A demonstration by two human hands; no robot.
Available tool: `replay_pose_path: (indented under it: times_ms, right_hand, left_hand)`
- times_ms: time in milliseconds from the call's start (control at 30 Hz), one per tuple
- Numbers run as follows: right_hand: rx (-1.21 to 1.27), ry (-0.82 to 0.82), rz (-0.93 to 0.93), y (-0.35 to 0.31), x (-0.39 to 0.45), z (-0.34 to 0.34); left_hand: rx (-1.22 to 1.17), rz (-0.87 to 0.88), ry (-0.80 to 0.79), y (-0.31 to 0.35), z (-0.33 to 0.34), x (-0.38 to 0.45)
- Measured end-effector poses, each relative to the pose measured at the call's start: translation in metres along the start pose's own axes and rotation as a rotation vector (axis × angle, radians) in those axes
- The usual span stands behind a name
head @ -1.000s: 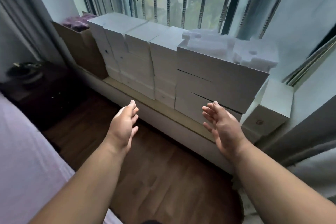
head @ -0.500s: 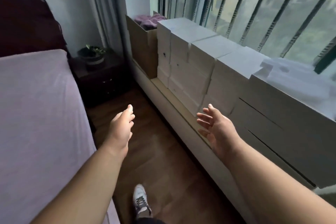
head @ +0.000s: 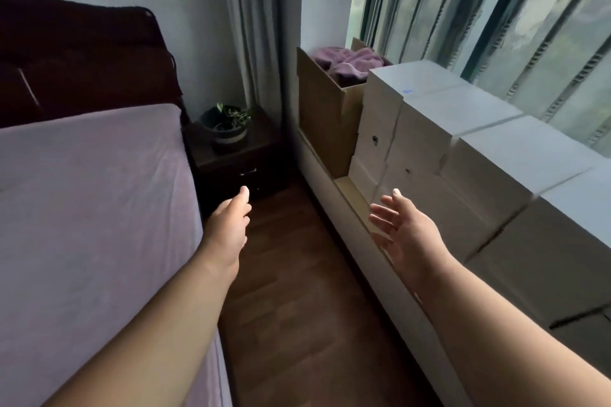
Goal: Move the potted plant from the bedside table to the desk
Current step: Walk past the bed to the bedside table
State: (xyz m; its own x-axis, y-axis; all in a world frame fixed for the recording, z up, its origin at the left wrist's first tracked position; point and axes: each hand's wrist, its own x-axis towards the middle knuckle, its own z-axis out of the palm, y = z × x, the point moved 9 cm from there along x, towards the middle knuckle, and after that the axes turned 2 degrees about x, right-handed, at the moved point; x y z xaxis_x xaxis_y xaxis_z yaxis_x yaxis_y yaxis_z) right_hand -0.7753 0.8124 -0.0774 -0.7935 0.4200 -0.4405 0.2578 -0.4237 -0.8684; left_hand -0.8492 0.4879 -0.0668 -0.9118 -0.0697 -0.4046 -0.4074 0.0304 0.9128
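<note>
A small green plant in a dark round pot [head: 226, 129] stands on a dark wooden bedside table [head: 261, 145] in the corner, between the bed and the curtain. My left hand [head: 229, 225] reaches forward over the wooden floor, fingers loosely extended, empty, still well short of the table. My right hand [head: 401, 230] is held out at the same height with palm turned inward and fingers spread, also empty. No desk is in view.
A bed with a lilac sheet [head: 92, 225] and dark headboard [head: 82, 56] fills the left. Along the window ledge on the right stand several white boxes [head: 463, 129] and an open cardboard box [head: 325, 109] with purple cloth. A narrow strip of wooden floor [head: 297, 307] runs between.
My view has swung left from the window boxes toward the bed corner, and the plant and bedside table have come nearer and toward the centre. Both hands stay raised and empty.
</note>
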Motion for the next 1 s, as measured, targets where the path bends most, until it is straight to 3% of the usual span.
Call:
replay_pose_path:
  times_ms: [600,1000]
  right_hand:
    - [-0.129,-0.210,0.012,-0.037,0.202,0.154]
    - [-0.146,-0.164,0.034,-0.037,0.304,0.246]
  left_hand:
    - [-0.119,-0.043,0.170,0.046,-0.033,0.179]
    - [-0.097,-0.118,0.193,0.070,-0.074,0.317]
